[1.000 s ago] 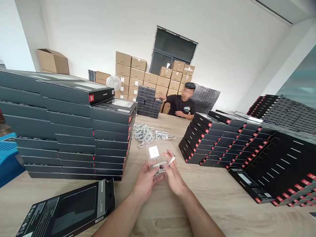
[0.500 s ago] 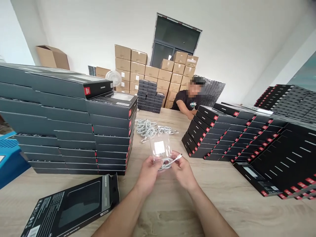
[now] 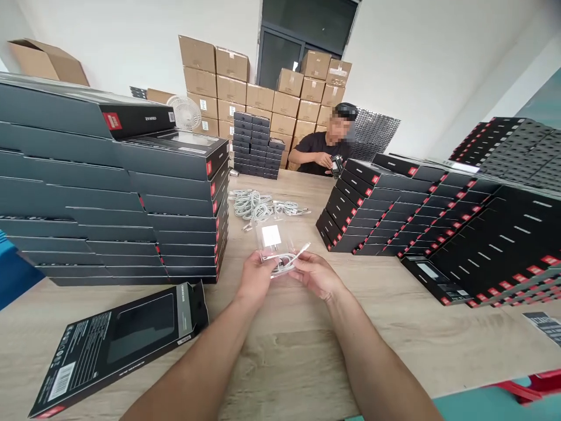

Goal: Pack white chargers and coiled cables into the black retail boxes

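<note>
Between my hands is a transparent plastic bag (image 3: pixel 272 245) holding a white wall charger (image 3: pixel 271 235) and a coiled white cable (image 3: pixel 283 264). My left hand (image 3: pixel 256 276) grips the bag's lower left side. My right hand (image 3: pixel 314 275) sits at the cable coil, with the cable's white plug end (image 3: pixel 304 249) sticking out above its fingers. Nearest my left forearm, a flattened black product box (image 3: pixel 118 345) lies with its end flap open. A heap of bagged white cables (image 3: pixel 254 206) lies farther ahead on the wooden table (image 3: pixel 280 362).
Tall stacks of black boxes (image 3: pixel 109 193) rise to the left, with more (image 3: pixel 377 210) to the right. Across the table, a co-worker (image 3: pixel 319 149) handles a dark item. Cardboard cartons (image 3: pixel 258 96) and a white fan (image 3: pixel 184 112) stand behind.
The view has tilted, so the whole scene sits higher in the frame. My hands have spread a little around the bag. The co-worker has raised both hands with a dark item.
</note>
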Available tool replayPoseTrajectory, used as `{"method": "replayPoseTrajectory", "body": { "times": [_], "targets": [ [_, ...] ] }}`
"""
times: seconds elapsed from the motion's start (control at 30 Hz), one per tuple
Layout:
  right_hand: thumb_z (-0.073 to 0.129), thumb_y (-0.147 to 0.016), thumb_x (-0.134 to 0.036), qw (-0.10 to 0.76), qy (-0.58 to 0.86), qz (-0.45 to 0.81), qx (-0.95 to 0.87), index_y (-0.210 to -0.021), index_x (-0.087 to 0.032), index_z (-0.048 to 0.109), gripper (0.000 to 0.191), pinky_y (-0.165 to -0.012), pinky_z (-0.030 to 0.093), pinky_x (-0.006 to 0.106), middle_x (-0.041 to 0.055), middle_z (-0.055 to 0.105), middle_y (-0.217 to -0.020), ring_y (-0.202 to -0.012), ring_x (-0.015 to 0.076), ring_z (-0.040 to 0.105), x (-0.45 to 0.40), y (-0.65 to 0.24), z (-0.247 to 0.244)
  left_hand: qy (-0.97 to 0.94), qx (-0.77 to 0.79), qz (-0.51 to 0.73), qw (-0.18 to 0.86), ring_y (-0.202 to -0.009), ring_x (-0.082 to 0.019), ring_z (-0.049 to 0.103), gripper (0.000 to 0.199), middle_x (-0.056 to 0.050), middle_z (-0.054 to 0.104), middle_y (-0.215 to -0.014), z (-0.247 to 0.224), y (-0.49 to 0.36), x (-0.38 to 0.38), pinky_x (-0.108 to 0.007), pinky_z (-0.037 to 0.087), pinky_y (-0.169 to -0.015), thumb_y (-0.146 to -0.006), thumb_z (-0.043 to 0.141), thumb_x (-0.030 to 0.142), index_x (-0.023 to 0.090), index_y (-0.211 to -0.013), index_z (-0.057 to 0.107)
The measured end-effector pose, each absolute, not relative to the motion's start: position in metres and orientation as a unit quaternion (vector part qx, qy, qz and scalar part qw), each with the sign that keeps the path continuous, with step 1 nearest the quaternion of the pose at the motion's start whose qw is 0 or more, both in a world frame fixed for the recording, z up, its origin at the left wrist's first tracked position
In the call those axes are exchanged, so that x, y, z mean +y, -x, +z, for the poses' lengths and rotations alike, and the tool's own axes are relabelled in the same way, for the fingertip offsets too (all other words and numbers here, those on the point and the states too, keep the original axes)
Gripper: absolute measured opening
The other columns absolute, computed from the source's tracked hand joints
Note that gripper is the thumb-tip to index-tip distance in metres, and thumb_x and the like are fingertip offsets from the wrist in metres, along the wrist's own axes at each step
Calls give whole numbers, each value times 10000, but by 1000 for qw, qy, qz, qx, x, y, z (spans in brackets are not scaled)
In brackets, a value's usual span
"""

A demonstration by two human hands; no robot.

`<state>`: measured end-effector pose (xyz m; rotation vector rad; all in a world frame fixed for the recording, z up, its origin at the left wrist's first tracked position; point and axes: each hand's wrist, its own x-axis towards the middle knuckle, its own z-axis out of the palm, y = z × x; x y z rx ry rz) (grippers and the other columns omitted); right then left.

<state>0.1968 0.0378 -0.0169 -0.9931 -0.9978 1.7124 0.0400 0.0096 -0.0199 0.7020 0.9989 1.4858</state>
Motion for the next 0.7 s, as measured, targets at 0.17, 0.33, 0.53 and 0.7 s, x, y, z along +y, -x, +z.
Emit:
{"method": "replayPoseTrajectory", "body": {
  "times": [0.17,0.33,0.53,0.7],
  "targets": [
    [837,-477,-164,489,449,636,-392,-773,-191,665,344,-682,546,295,7,724,-760,-721,170,674,47,-186,-30,-334,416,605,591,-726,-197,675,349,-14,724,-725,-19,-39,8,-332,548,-722,-466,834,126,169,-764,658],
    [764,-501,-136,517,474,573,-424,-746,-193,653,275,-576,534,258,-30,673,-677,-656,156,635,52,-178,-35,-312,444,605,582,-691,-176,660,343,7,705,-696,-25,-41,13,-314,540,-713,-481,788,52,176,-768,646],
    [731,-562,-190,498,461,565,-469,-817,-183,689,259,-565,536,266,6,717,-742,-687,181,663,42,-182,-27,-312,413,572,636,-747,-231,703,382,-65,760,-834,-12,-31,11,-365,554,-733,-503,827,106,156,-852,679],
    [717,-649,-223,485,422,554,-529,-906,-192,735,259,-749,561,336,32,758,-894,-858,224,687,29,-178,-18,-292,338,587,675,-915,-305,723,418,-136,768,-1002,5,-27,5,-409,573,-783,-598,712,202,113,-1006,692]
  ]
}}
